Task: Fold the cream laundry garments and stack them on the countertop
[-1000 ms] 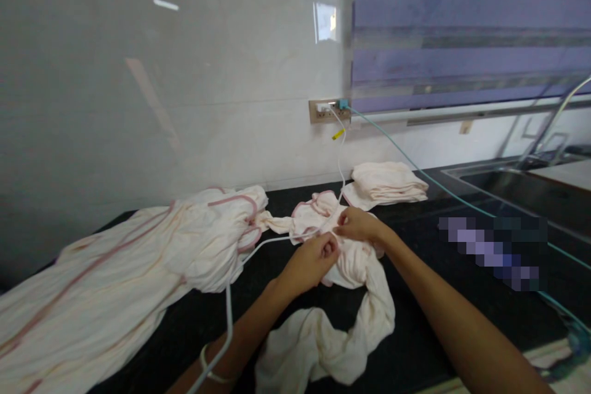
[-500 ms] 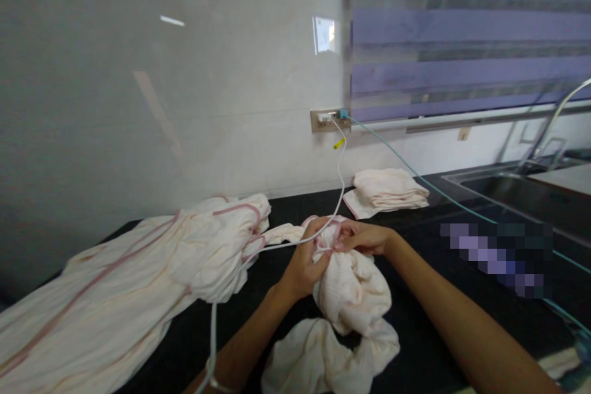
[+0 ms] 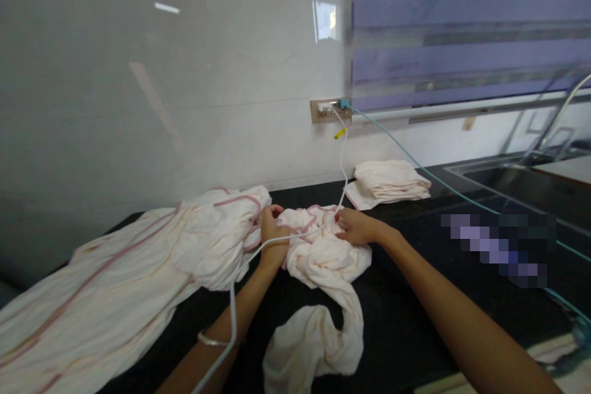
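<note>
A crumpled pale pink cloth with a darker pink hem (image 3: pixel 323 258) lies on the black countertop (image 3: pixel 415 332), one end trailing toward me. My left hand (image 3: pixel 272 229) grips its left edge, next to a big heap of similar cloths (image 3: pixel 138 265). My right hand (image 3: pixel 354 226) pinches the right edge of the same cloth. A white cable (image 3: pixel 342 160) hangs from the wall socket (image 3: pixel 329 111) and runs across the cloth and over my left forearm.
A folded stack of pale cloths (image 3: pixel 388 181) sits by the wall behind my right hand. A teal cable (image 3: pixel 443 188) crosses the counter to the right. A steel sink (image 3: pixel 530 181) with a tap lies at far right.
My hands, close together on the bunched cloth before, have moved apart. The left one went left toward the heap, and the cloth is stretched wider between them.
</note>
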A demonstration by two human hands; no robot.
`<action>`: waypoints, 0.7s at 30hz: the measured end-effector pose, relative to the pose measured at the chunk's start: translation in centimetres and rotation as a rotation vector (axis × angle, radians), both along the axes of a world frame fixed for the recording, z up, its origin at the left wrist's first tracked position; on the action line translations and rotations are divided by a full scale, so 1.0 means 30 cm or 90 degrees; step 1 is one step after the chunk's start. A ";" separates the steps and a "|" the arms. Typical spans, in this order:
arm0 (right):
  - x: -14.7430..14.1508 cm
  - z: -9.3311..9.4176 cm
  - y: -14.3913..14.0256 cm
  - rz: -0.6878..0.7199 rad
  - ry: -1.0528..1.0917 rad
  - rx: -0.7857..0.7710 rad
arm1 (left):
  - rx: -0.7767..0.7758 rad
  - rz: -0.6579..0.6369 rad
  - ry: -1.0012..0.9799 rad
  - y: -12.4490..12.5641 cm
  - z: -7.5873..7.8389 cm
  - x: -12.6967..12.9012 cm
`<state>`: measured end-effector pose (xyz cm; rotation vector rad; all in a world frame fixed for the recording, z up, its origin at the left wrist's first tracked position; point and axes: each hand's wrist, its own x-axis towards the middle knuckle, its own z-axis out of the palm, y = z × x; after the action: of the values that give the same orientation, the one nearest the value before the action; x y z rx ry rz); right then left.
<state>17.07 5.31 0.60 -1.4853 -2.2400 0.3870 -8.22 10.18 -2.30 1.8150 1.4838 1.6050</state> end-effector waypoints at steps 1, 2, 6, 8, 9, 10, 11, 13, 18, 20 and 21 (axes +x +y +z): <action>-0.002 0.003 -0.004 -0.007 -0.031 -0.018 | 0.002 0.017 0.013 0.001 0.001 -0.004; -0.002 0.005 -0.005 -0.023 -0.047 -0.036 | 0.014 0.026 0.027 -0.003 0.005 -0.005; 0.002 0.017 0.002 -0.183 -0.054 -0.053 | 0.103 -0.144 0.160 -0.070 0.038 0.008; 0.009 0.028 0.003 -0.292 -0.036 0.005 | 0.129 -0.284 0.278 -0.114 0.053 0.025; 0.014 0.035 0.001 -0.342 -0.019 0.043 | 0.135 -0.321 0.341 -0.133 0.057 0.034; 0.020 0.044 -0.002 -0.384 0.001 0.086 | 0.136 -0.330 0.401 -0.147 0.058 0.043; 0.027 0.052 -0.006 -0.419 0.021 0.130 | 0.133 -0.318 0.454 -0.157 0.057 0.052; 0.042 0.069 -0.014 -0.469 0.051 0.208 | 0.109 -0.276 0.530 -0.160 0.056 0.062; 0.045 0.076 -0.014 -0.438 0.105 0.332 | -0.086 -0.235 0.505 -0.119 0.064 0.046; 0.020 0.058 -0.007 -0.306 0.106 0.317 | -0.146 -0.211 0.476 -0.108 0.068 0.036; 0.003 0.045 -0.003 -0.228 0.096 0.288 | -0.162 -0.189 0.476 -0.107 0.069 0.033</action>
<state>17.16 5.23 1.96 -1.5028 -1.7457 -0.1122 -7.25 6.99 -0.22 2.4578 1.4812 0.5737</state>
